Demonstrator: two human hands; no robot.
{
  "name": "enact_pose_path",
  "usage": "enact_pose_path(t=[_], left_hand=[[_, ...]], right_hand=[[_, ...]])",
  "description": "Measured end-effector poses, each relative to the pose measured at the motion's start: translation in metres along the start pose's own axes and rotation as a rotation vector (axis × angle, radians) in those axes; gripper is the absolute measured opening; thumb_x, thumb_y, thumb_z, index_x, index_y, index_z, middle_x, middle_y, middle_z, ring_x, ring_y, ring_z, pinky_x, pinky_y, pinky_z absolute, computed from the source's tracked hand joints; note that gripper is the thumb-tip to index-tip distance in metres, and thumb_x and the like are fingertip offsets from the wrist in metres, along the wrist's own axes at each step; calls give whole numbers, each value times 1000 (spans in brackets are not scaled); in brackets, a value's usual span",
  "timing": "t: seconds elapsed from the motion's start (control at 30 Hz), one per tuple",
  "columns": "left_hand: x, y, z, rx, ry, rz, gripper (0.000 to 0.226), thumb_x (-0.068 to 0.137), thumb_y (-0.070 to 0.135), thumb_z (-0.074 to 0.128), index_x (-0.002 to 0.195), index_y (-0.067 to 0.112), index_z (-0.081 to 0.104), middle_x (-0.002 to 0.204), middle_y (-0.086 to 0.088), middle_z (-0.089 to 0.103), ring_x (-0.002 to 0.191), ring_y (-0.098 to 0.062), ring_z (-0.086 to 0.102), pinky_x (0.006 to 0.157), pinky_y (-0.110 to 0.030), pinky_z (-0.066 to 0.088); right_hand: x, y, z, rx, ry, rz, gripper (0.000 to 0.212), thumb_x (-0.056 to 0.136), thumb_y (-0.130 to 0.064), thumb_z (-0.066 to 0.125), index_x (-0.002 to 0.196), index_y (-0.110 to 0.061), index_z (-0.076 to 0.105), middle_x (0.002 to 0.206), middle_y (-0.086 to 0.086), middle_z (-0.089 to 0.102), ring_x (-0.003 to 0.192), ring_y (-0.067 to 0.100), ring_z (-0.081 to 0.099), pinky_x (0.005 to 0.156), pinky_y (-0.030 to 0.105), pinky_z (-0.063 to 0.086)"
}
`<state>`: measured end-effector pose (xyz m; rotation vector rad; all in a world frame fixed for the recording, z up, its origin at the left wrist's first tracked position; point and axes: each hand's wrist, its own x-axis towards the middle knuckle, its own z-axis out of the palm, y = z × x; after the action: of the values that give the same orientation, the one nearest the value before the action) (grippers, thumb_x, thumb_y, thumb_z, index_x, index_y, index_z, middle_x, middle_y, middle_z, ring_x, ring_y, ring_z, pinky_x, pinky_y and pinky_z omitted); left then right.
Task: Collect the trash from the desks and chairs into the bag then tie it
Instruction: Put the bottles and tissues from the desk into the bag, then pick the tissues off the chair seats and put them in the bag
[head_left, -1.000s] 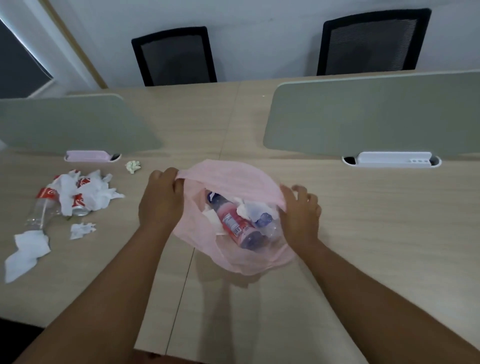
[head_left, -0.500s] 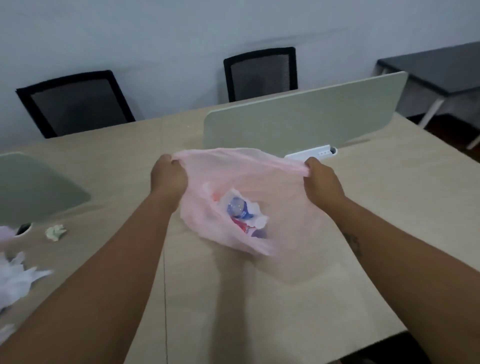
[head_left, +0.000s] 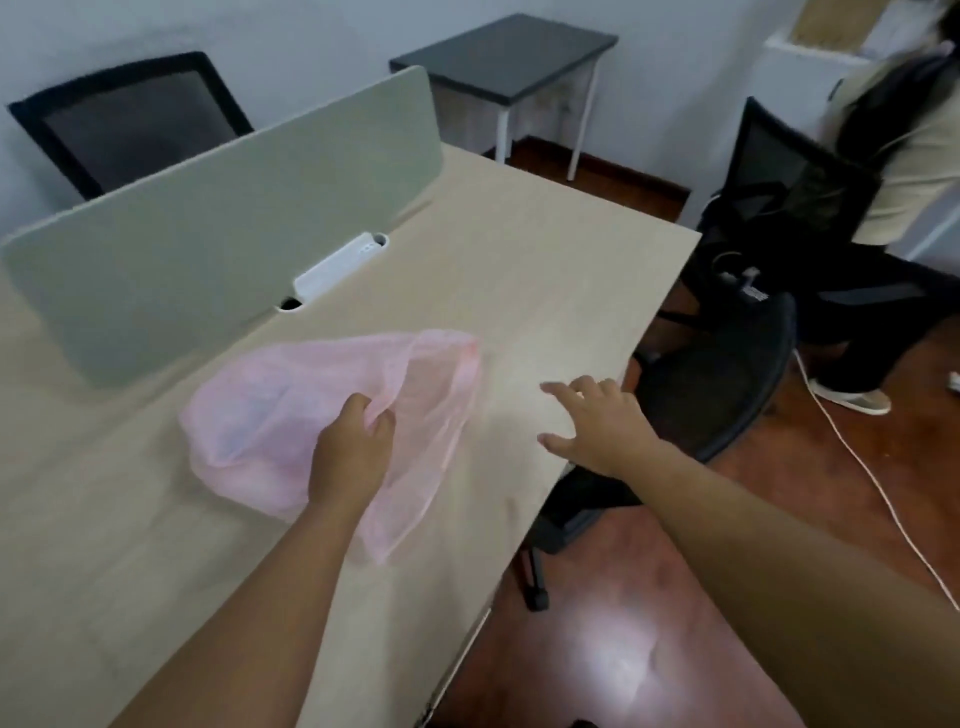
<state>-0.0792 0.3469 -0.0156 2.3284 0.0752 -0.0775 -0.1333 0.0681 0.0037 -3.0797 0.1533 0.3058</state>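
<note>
Our left hand (head_left: 353, 452) pinches the near rim of the bag (head_left: 260, 410), which lies on the desk (head_left: 519, 270), mouth facing right toward our right hand (head_left: 597, 421), whose spread fingers hold nothing.

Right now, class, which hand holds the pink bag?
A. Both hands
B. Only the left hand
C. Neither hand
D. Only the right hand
B: the left hand grips a fold of the bag, while the right hand is spread open over the desk, apart from the bag.
</note>
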Motion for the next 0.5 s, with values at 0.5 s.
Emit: enact_pose_path(t=[0.5], left_hand=[[-42, -43, 109, 384, -250, 170, 30, 100, 21, 57, 126, 7, 59, 117, -20, 69, 111, -39, 63, 88, -41, 47]], right_hand=[[-86, 88, 33, -415, -285, 3, 27, 92, -16, 55, 117, -22, 61, 117, 2, 60, 108, 25, 55, 86, 35, 37]])
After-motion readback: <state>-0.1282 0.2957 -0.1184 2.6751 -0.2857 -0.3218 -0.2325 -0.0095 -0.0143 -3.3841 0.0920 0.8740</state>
